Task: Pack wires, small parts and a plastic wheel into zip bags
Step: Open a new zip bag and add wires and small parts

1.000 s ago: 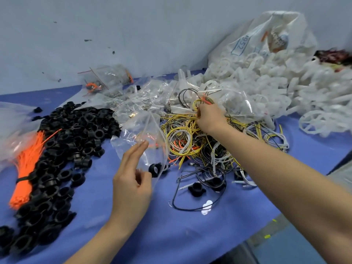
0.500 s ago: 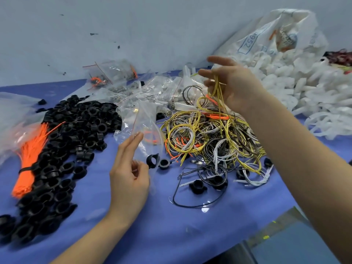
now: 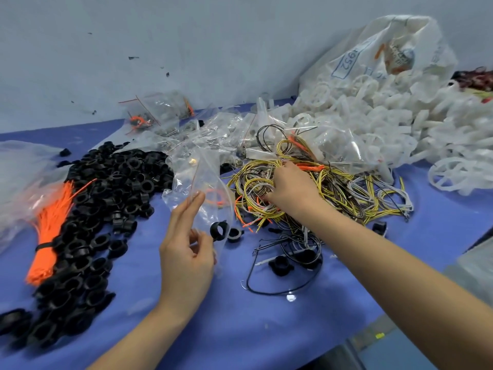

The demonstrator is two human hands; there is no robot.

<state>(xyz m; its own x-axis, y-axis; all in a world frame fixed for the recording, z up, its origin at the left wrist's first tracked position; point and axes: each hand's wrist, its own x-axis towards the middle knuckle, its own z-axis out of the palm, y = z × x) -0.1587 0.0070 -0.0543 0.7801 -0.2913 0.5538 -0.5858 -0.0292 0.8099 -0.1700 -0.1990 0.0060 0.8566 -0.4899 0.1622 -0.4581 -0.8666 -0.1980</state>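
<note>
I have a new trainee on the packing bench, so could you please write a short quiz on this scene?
1. True or false: the left hand holds a clear zip bag.
2. The right hand is in: A) black rings B) wire pile C) white wheels.
3. What colour is the tied bundle left of the rings?

Key: 1 true; 2 B; 3 orange.

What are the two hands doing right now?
Left hand: holds the clear zip bag up, pinched in its grip.
Right hand: down in the wire pile, fingers dug in; what it grips cannot be told.
</note>
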